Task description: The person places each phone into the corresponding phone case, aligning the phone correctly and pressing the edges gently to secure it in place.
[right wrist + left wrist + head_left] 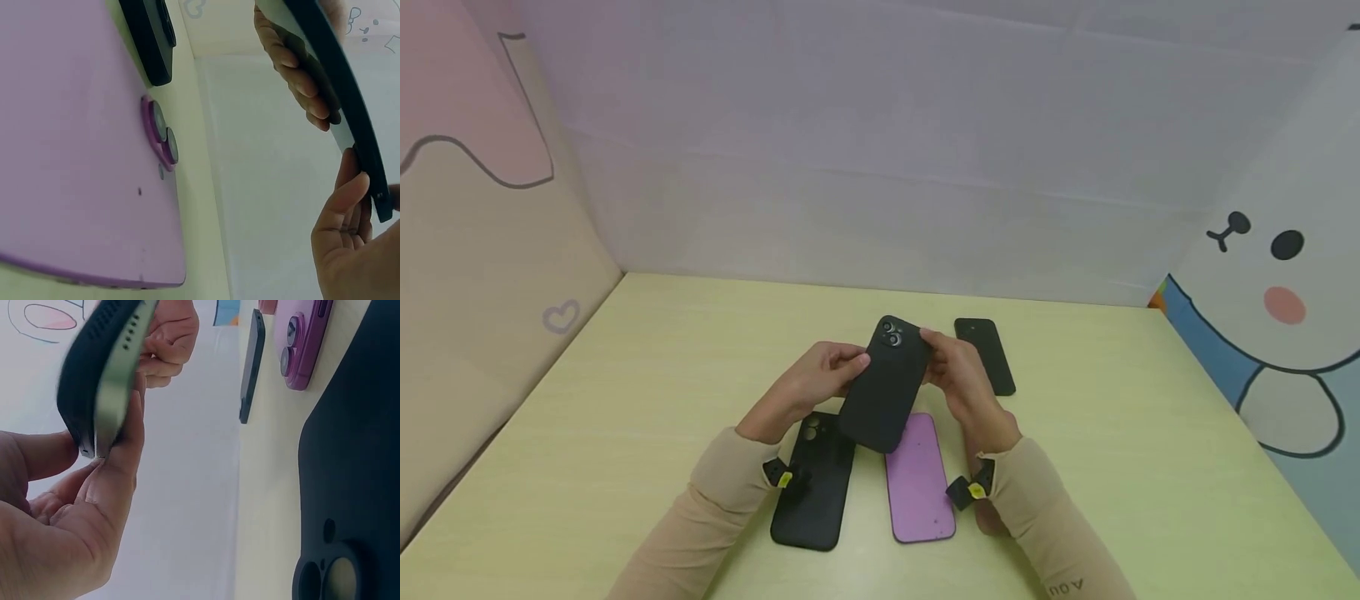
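Both hands hold a black phone case [886, 387] tilted above the table, its camera end pointing away. In the left wrist view a pale green phone [119, 387] lies against the dark case, with a narrow gap between their edges at the near corner. My left hand [812, 379] pinches the left edge, thumb on the back and fingers underneath. At the upper right edge my right hand [958, 375] grips with thumb and fingers. Below the hands lie another black phone case [814, 492], with table colour showing through a camera hole, and a purple phone [920, 483].
A dark phone [988, 354] lies behind the right hand. Partly hidden under the right wrist is a pinkish-brown item [991, 521]. Around the pale yellow table [625, 400] stand a white back wall [880, 183] and printed side walls.
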`<state>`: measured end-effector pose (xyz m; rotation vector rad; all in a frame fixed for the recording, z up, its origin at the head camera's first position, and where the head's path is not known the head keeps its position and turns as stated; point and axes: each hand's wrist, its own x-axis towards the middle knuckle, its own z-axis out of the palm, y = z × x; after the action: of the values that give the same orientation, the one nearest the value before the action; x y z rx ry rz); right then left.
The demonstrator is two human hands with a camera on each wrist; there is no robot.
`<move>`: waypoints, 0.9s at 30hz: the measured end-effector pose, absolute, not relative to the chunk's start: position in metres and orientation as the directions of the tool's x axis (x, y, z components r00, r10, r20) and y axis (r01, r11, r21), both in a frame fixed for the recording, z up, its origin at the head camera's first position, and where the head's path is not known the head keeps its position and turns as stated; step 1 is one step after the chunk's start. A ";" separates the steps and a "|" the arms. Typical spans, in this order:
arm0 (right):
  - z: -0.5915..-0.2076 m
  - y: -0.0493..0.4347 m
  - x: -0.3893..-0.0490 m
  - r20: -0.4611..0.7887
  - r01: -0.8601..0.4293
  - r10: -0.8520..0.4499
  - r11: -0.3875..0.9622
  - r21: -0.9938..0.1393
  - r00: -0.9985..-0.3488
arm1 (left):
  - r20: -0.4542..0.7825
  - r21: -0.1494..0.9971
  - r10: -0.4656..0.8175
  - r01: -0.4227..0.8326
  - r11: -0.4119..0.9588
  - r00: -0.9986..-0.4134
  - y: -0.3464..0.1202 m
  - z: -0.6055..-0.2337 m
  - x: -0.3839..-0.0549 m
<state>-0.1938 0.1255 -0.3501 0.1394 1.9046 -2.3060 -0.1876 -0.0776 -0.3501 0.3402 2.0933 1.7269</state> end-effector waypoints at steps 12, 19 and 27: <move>-0.347 0.125 -0.192 -0.144 0.150 -0.050 -0.143 -0.978 -0.988 | -0.162 0.972 0.449 -0.062 0.228 -0.879 -0.081 -0.350 -0.190; -0.342 0.123 -0.189 -0.166 0.158 0.023 -0.206 -0.966 -0.986 | -0.172 0.975 0.436 -0.091 0.201 -0.884 -0.085 -0.348 -0.191; -0.336 0.128 -0.188 -0.186 0.153 0.107 -0.264 -0.952 -0.977 | -0.221 0.958 0.412 -0.117 0.264 -0.884 -0.089 -0.348 -0.194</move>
<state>-0.1881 0.1280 -0.3355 0.3331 1.8879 -2.4517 -0.1942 -0.0892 -0.3484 0.2669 2.1116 1.6564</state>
